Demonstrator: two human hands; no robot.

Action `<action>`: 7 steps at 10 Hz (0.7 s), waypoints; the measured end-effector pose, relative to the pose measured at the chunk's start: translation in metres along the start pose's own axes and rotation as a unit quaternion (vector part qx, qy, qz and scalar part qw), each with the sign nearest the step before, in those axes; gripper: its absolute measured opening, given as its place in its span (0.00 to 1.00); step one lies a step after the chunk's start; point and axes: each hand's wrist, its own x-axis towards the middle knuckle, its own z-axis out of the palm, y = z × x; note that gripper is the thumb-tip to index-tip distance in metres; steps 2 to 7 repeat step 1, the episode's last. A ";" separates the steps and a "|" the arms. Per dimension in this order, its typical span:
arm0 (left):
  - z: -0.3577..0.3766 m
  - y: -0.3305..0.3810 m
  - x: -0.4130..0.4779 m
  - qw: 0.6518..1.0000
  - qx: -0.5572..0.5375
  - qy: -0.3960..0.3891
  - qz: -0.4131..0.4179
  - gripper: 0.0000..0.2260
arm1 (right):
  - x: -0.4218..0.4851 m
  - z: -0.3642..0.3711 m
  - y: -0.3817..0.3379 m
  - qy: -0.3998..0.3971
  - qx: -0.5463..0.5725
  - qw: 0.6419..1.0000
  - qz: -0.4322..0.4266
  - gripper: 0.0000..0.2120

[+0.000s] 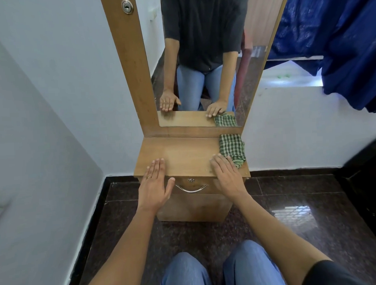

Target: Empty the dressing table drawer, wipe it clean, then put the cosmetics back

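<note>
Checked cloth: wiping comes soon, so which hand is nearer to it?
Right. The right hand lies flat at the near edge of the checked cloth; the left hand rests across the tabletop, apart from it.

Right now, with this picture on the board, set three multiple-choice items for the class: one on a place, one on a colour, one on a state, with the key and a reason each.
1. Where does the cloth lie? A on the floor; B at the right of the table top; C hung on the wall.
2. What colour is the cloth? A plain red; B yellow; C green checked.
3. How is the drawer? A closed; B pulled halfway out; C taken out.
Key: 1 B, it lies by the right hand; 2 C, green checks show; 3 A, its front sits flush under the top.
</note>
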 end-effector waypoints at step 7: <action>-0.003 0.002 0.001 1.000 -0.001 0.020 -0.012 0.33 | -0.002 0.000 0.000 0.020 0.104 0.994 0.001 0.33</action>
